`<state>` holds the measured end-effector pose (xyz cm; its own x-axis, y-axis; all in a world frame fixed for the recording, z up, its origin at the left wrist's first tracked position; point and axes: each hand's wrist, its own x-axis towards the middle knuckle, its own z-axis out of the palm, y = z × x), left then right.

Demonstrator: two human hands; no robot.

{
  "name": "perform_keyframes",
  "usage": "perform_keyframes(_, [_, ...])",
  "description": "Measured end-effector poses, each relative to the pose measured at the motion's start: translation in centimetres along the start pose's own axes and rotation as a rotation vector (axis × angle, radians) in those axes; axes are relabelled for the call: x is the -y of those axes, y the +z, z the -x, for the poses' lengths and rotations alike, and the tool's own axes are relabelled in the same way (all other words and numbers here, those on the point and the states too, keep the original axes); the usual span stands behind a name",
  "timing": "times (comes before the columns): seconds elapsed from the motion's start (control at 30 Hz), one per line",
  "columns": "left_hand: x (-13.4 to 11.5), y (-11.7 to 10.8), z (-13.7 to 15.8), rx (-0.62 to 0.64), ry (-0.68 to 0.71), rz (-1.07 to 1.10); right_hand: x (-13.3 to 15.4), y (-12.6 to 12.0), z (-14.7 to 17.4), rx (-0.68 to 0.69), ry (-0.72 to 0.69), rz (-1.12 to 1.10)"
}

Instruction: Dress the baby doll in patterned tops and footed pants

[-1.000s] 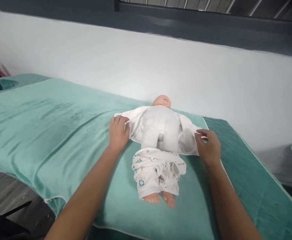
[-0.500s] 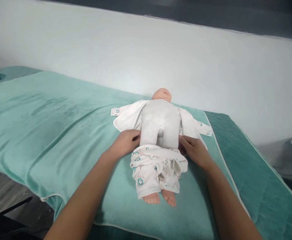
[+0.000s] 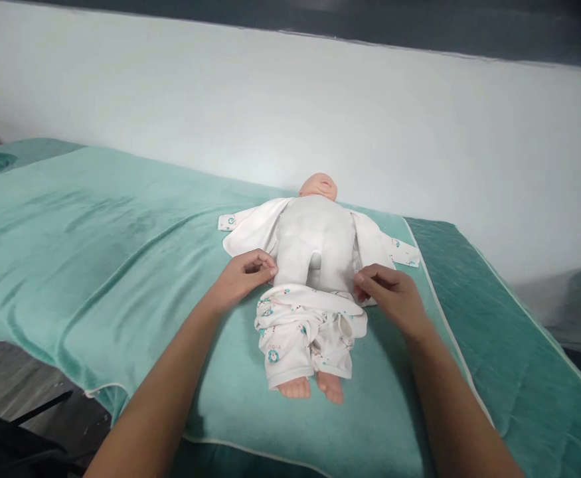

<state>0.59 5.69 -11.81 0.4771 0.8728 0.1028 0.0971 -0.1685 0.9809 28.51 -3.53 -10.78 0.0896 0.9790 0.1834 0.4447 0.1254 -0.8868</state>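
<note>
Green blanket (image 3: 135,212) beside white wall (image 3: 195,99), fingers (image 3: 259,258) either side of a doll (image 3: 316,226), grips unclear

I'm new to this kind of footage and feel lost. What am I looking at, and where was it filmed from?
There is no machine here: you see a person's two bare hands. One camera, worn on the person's head, looks forward and down, so both forearms reach in from below. On a green blanket lies a doll with a white body. A white top is spread open around it, sleeves out to either side. Patterned trousers are bunched around its legs, feet showing. The left hand and right hand are at either side of the doll's legs; whether the fingertips pinch any cloth, I can't tell.
</note>
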Motion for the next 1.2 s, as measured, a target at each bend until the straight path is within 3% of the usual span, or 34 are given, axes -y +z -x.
perform_keyframes(0.13, [-0.1, -0.3, 0.8, 0.18, -0.036, 0.037, 0.9, 0.4, 0.5, 0.229, -0.096, 0.092])
perform_keyframes(0.37, [-0.3, -1.0, 2.0, 0.515, 0.026, -0.007, 1.5, -0.4, 0.7, 0.423, -0.159, 0.056])
perform_keyframes(0.57, [-0.6, -0.9, 2.5, 0.596, 0.027, -0.051, 1.7, -0.6, 1.0, 0.518, -0.242, 0.099])
perform_keyframes(0.7, [-0.3, -0.9, 2.8, 0.537, 0.02, 0.006, 1.7, -0.1, 1.1, 0.467, -0.323, 0.076])
perform_keyframes(0.9, [0.4, -0.8, 3.1, 0.302, 0.077, 0.119, 1.8, 0.3, 1.0, 0.442, -0.298, 0.026])
perform_keyframes(1.2, [0.7, 0.8, 2.3, -0.042, -0.009, 0.298, 0.3, 2.2, 0.6, -0.017, 0.046, -0.212])
